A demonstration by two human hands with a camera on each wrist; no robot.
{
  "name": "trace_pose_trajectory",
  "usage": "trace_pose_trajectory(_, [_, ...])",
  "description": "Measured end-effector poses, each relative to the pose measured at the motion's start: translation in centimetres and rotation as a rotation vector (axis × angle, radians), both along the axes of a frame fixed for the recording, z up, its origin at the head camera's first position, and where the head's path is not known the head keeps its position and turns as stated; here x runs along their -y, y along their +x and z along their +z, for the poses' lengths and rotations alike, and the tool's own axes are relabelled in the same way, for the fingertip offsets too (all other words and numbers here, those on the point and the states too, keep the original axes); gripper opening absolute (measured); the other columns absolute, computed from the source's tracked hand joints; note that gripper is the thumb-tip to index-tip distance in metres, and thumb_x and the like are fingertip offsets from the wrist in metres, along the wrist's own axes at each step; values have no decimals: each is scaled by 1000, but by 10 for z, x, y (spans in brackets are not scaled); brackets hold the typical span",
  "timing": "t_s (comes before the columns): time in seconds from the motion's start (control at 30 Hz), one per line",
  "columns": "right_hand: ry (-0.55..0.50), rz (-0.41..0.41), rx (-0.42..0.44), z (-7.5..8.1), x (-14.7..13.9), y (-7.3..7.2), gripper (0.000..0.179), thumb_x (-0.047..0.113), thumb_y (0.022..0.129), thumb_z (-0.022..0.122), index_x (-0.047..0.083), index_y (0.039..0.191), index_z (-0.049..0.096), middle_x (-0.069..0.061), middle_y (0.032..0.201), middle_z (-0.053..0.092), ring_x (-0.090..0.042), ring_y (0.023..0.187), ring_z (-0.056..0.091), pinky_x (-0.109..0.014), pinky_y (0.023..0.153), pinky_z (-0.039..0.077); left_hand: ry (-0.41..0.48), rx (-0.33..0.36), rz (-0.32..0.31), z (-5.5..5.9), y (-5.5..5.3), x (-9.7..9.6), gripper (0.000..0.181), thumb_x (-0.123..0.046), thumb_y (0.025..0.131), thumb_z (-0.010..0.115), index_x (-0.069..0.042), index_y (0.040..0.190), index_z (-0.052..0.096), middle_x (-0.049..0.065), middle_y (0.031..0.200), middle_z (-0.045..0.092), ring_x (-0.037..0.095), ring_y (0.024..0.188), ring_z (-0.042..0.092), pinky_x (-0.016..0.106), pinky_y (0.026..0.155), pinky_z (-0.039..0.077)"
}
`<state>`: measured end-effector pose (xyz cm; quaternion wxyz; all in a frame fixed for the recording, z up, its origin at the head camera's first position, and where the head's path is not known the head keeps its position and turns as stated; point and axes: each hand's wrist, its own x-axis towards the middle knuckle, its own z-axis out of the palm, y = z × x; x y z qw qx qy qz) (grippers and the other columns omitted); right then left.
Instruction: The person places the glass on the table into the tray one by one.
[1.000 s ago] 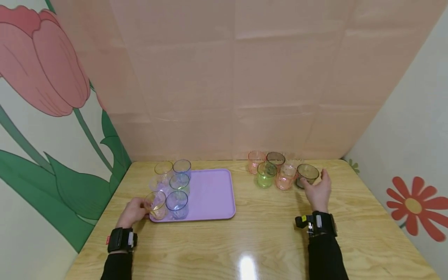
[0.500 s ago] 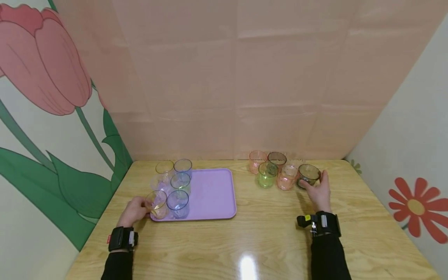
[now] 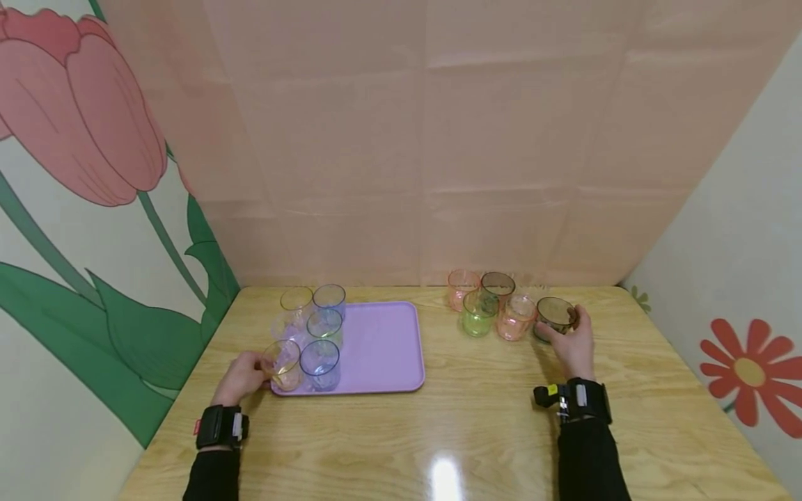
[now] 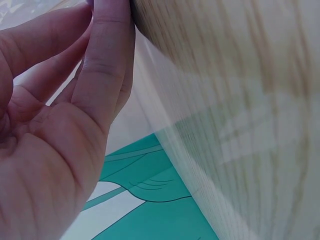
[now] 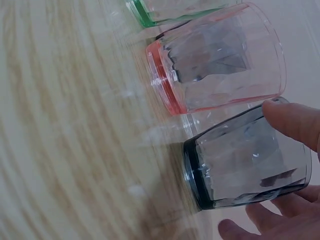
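Note:
My left hand (image 3: 240,378) pinches the front left rim of the purple tray (image 3: 382,348), beside a yellow glass (image 3: 285,372). In the left wrist view the thumb (image 4: 47,37) and the fingers come together at the top, and most of the tray is out of view. On the right side, my right hand (image 3: 573,346) holds a smoky grey glass (image 5: 245,165) standing upright on the table. Its thumb (image 5: 292,120) lies against one side near the rim, with the fingers around the other side. A pink glass (image 5: 220,65) stands close by the grey one.
Several tinted glasses crowd the tray's left half, among them a blue glass (image 3: 321,369) and a green glass (image 3: 324,327). Left of the grey glass, a green glass (image 3: 479,320), a pinkish glass (image 3: 462,289) and a dark glass (image 3: 498,289) stand grouped near the back wall (image 3: 413,174).
My right hand has closed in on the grey glass, which sits slightly farther from the pink glass than before. The left hand keeps its place at the tray. The head view has shifted a little.

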<state>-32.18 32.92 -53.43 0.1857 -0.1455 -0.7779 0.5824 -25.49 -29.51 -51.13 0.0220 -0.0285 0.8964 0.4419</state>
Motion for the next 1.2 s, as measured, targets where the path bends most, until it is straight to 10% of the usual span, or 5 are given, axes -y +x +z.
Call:
trace_pose_trajectory(0.43, [103, -94, 66, -3, 0, 4, 91, 28, 85, 81, 0, 155, 29, -24, 142, 33, -33, 127, 34, -46, 101, 35, 18, -20, -11, 2, 3, -1, 13, 15, 81, 56, 7, 84, 65, 14, 86, 63, 21, 77, 61, 32, 66, 57])
trace_pose_trajectory(0.73, [-121, -128, 16, -1, 4, 8, 90, 28, 84, 83, 16, 148, 20, -10, 148, 39, -27, 139, 37, -36, 107, 37, 5, -10, 0, 4, 2, -1, 14, 16, 81, 56, 9, 87, 67, 20, 101, 65, 26, 86, 63, 35, 68, 58])
trace_pose_trajectory(1.2, [-104, -136, -43, 10, 5, 12, 84, 33, 77, 89, 15, 144, 41, 2, 121, 49, -10, 105, 52, -16, 81, 45, 11, -4, -1, 6, 4, -3, 12, 16, 81, 57, 8, 84, 65, 14, 93, 63, 24, 82, 62, 35, 68, 58])
